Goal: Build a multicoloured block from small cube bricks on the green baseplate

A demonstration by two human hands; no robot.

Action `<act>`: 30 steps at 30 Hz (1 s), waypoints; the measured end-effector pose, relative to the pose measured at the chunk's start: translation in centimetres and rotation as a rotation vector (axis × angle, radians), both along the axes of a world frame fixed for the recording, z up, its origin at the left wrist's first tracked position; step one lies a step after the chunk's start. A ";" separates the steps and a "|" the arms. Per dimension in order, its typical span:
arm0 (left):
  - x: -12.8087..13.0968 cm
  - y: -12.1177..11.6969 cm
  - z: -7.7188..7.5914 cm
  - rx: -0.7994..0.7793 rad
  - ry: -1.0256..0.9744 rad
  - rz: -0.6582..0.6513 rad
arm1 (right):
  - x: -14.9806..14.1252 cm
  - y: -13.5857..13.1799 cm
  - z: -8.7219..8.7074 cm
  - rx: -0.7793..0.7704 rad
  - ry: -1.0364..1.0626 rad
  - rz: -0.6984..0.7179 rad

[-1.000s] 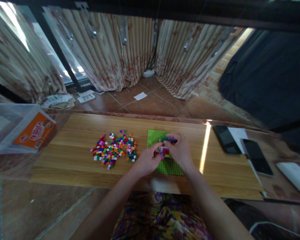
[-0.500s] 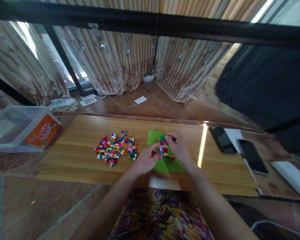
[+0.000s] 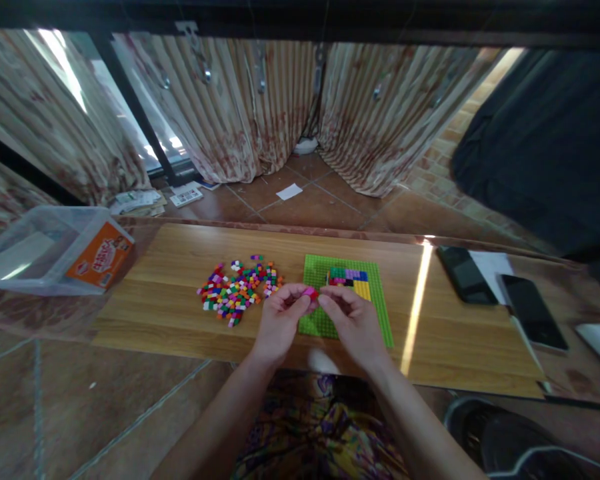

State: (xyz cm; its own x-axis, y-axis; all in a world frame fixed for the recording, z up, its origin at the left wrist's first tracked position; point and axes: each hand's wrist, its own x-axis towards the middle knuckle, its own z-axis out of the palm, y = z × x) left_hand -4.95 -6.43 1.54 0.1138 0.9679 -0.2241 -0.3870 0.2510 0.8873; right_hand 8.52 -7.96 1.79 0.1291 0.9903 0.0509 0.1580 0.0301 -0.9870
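Observation:
My left hand (image 3: 283, 319) pinches a pink-red toy brick (image 3: 311, 293) between thumb and fingers, just above the front left part of the green baseplate (image 3: 383, 313). Close on the right, my right hand (image 3: 353, 320) is closed, its thumb and fingertips up against the brick's right side. Whether those fingertips hold a piece of their own is hidden. Behind my right fingers, a structure of coloured bricks (image 3: 363, 287) stands on the baseplate, showing green, purple, blue and yellow parts; my hand covers some of it.
A spread pile of small loose bricks (image 3: 240, 292) lies on the wooden board (image 3: 145, 293) left of the baseplate. At the far left stands a clear plastic box (image 3: 45, 233) with an orange label. Two dark phones (image 3: 465, 275) lie to the right, beside white paper (image 3: 493, 267).
Both hands have come off the brick structure toward the front left and now meet at the pink-red brick. More of the structure shows. The view has shifted slightly.

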 end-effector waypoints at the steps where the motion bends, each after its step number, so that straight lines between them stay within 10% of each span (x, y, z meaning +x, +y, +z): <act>1: 0.1 -0.2 0.1 -0.010 -0.021 0.020 | -0.5 -0.1 0.0 0.003 0.046 0.008; 12: -2.7 -0.9 0.4 0.055 0.182 0.092 | -3.7 0.6 -0.6 -0.024 0.182 0.107; 30: -4.4 -0.8 -2.4 -0.268 -0.187 0.293 | -6.9 2.4 -3.1 -0.227 0.333 0.163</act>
